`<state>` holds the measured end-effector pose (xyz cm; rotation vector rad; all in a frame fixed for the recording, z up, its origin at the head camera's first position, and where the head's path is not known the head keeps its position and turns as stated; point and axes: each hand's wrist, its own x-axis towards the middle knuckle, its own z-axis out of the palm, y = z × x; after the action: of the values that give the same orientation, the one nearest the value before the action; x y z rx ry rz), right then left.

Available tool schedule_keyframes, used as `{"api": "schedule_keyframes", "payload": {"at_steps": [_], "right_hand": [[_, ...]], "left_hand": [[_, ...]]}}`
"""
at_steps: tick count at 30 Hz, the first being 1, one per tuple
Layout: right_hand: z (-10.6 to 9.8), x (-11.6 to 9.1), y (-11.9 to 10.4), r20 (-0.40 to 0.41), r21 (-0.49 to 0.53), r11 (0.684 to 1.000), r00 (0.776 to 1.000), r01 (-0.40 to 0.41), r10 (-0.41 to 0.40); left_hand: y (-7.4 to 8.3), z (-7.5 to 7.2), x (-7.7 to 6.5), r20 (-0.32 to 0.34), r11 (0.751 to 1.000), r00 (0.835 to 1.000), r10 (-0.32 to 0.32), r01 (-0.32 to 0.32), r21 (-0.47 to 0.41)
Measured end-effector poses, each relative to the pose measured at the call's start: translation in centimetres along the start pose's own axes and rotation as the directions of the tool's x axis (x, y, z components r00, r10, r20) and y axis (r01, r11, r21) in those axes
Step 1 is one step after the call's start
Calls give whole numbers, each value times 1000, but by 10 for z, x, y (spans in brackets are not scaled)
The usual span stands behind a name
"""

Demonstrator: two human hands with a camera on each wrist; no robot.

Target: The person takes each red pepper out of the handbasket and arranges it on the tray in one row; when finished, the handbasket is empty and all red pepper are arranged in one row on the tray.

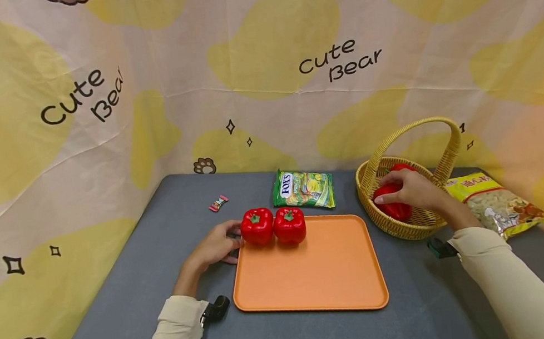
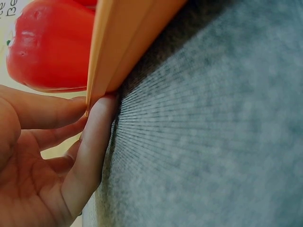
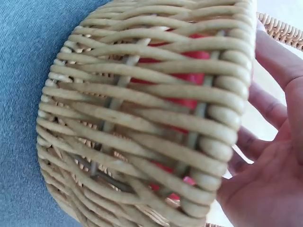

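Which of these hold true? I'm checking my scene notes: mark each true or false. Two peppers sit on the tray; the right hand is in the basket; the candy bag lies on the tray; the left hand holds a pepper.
1. Two red peppers sit on the orange tray: true.
2. The right hand is in the wicker basket: true.
3. The green candy bag lies on the tray: false, it lies on the table behind it.
4. The left hand holds a pepper: false, its fingers touch the tray's edge.

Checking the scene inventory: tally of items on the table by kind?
Red peppers: 4, two on the tray, two in the basket
Snack bags: 2
Wrapped candy: 1
Orange tray: 1
Wicker basket: 1
Total: 9
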<state>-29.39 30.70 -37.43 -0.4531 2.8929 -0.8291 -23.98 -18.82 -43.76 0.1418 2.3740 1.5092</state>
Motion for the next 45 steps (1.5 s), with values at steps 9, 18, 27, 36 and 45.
{"api": "schedule_keyframes", "payload": {"at_steps": [9, 18, 27, 36, 45], "right_hand": [[-2, -4, 0, 15, -39, 999, 999, -34, 34], [-6, -12, 3, 19, -74, 993, 995, -94, 96], [-9, -27, 3, -50, -91, 994, 997, -54, 50], [-8, -46, -3, -123, -72, 997, 992, -32, 23], [-11, -66, -11, -198, -55, 998, 980, -20, 9]], "left_hand": [[0, 0, 0, -1, 1000, 1000, -3, 3, -1], [0, 0, 0, -3, 1000, 1000, -1, 1, -7], [1, 1, 1, -3, 1000, 1000, -5, 5, -6], [0, 0, -1, -11, 1000, 1000, -4, 4, -3], [-1, 1, 0, -7, 1000, 1000, -3, 3, -3]]}}
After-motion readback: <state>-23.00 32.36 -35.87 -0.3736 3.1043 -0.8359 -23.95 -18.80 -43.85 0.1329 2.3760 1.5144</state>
